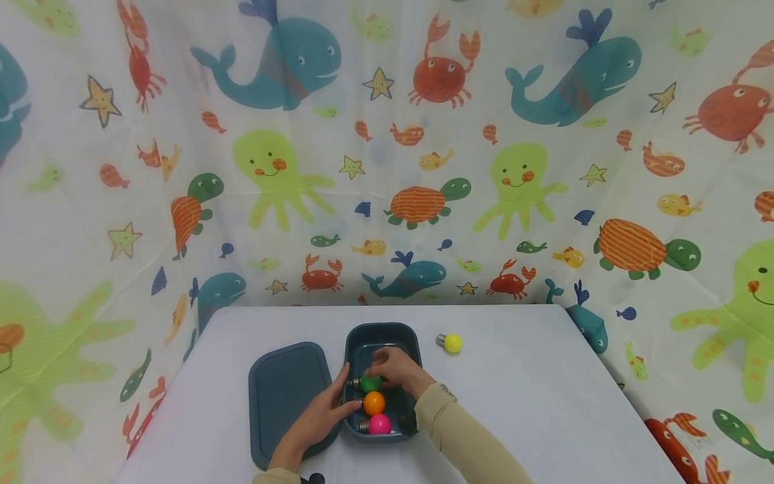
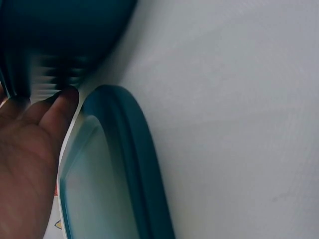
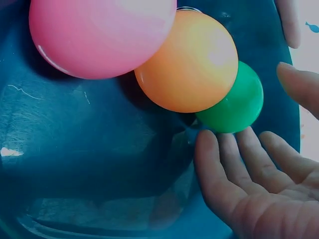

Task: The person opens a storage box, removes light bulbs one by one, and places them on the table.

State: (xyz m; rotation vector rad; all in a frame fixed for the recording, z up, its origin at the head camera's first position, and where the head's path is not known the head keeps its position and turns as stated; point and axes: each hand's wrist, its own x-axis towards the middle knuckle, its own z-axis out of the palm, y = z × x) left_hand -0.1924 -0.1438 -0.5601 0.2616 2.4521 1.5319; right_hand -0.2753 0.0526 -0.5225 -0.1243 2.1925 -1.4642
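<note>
A dark teal plastic box (image 1: 413,336) lies in front of me with a row of toy light bulbs along its left side. The pink bulb (image 1: 379,424) is nearest, then the orange bulb (image 1: 374,403), then the green bulb (image 1: 371,383). My left hand (image 1: 317,413) grips the box's left wall, thumb over the rim beside the orange bulb and fingers along the outside. Reaching in from the right, my right hand (image 1: 396,368) has its fingertips right at the green bulb (image 3: 234,107); its fingers are loosely extended and the thumb stands apart.
The box's matching flat lid (image 1: 287,396) lies on the table left of the box, close to my left hand. Beyond the box's right side rests a yellow bulb (image 1: 453,343) on the white table (image 1: 514,376). A sea-animal curtain (image 1: 375,222) surrounds the table's back and sides.
</note>
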